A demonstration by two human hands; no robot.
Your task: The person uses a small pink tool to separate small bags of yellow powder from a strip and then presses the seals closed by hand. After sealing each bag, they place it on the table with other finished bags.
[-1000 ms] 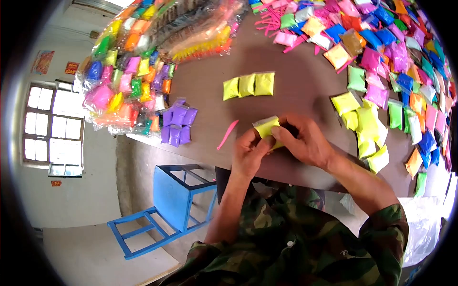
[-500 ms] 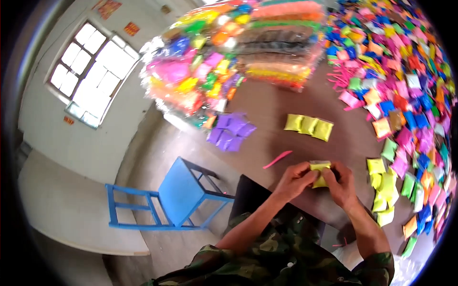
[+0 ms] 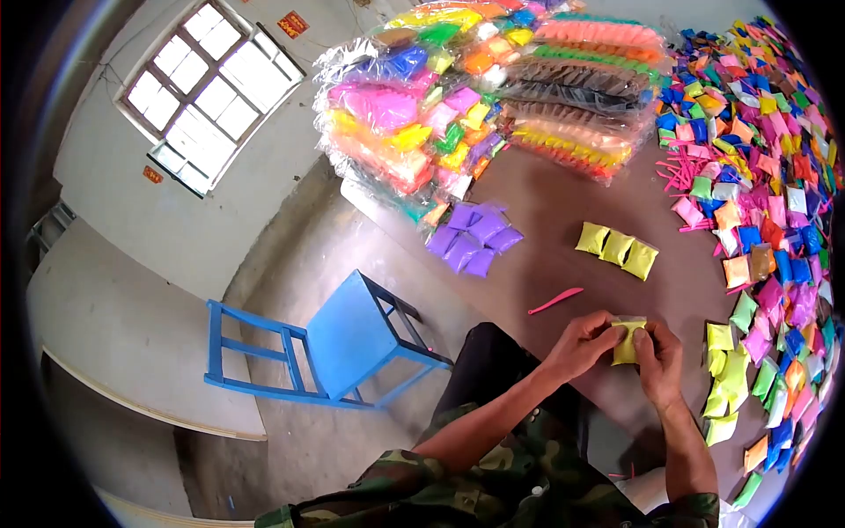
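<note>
Between both hands is a small yellow packet (image 3: 626, 345), held over the brown table near its front edge. My left hand (image 3: 581, 345) pinches its left side, and my right hand (image 3: 660, 356) grips the right side with the thumb on its face. Beyond them lies a joined row of three yellow packets (image 3: 616, 250). A pink plastic stick tool (image 3: 555, 301) rests left of that row, close to my left hand. To the right of my right hand sits a cluster of yellow packets (image 3: 728, 383).
Purple packets (image 3: 473, 236) lie at the table's left edge. Large clear bags of coloured packets (image 3: 387, 110) stand behind them. A heap of mixed packets (image 3: 775, 176) and pink sticks covers the right side. A blue chair (image 3: 352, 334) stands on the floor at left.
The camera view has shifted, so the whole scene sits further right in the picture. Both hands still hold the yellow packet, with little visible change in their grip.
</note>
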